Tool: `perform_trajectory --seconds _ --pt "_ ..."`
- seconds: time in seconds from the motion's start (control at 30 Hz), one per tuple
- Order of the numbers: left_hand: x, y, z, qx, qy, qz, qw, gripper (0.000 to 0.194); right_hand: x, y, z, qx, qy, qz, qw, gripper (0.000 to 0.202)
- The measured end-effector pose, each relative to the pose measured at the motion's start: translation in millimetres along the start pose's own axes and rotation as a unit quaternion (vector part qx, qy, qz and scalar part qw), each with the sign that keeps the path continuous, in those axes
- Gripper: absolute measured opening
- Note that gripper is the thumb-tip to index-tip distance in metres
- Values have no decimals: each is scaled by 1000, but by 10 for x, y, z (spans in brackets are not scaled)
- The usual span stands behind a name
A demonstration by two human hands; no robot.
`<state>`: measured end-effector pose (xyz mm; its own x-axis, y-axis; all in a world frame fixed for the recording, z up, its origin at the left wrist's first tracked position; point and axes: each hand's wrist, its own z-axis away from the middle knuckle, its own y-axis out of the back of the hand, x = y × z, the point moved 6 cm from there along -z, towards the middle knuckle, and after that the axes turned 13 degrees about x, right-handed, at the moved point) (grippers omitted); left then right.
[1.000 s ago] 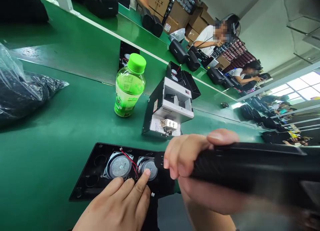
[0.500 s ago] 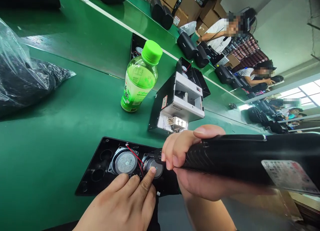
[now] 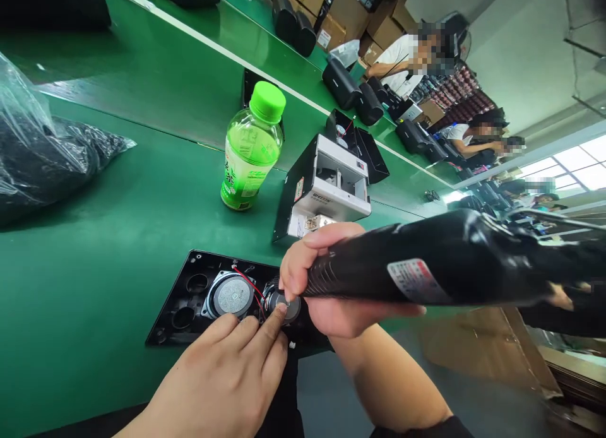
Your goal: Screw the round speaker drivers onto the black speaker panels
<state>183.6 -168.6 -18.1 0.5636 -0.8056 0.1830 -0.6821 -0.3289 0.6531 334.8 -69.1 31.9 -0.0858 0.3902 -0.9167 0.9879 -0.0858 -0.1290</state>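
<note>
My left hand (image 3: 227,368) lies palm down over the black panel (image 3: 165,331), one of its fingers touching a speaker (image 3: 294,310). A second speaker (image 3: 233,295) sits beside it, with a red wire (image 3: 247,280) running between them. My right hand (image 3: 324,286) grips a black tool (image 3: 367,261), its tip hidden behind my fingers. Beyond the panel on the green counter (image 3: 142,217) stand a green-capped bottle (image 3: 249,166) and a machine (image 3: 341,198); a plastic bag (image 3: 52,166) lies to the left. Farther off, people in white shirts (image 3: 400,65) work among black cases (image 3: 341,84).

Bright paned windows (image 3: 580,163) at right—beyond long green benches (image 3: 156,166)—and cardboard boxes (image 3: 348,12) stacked behind.
</note>
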Motion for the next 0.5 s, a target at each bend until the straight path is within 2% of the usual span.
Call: perform_trajectory --seconds 0.1,0.23,0.37,0.5 --pt "2 30 -3 2 19 34 999 48 17 -18 -15 22 11 -90 996 79" --pt "38 42 -92 28 56 103 993 44 79 -28 31 25 27 -107 994 77" --pt "7 86 -173 46 61 81 994 46 125 24 56 41 21 -104 994 79" --pt "-127 184 -154 42 45 71 996 47 174 41 79 50 16 -98 994 81"
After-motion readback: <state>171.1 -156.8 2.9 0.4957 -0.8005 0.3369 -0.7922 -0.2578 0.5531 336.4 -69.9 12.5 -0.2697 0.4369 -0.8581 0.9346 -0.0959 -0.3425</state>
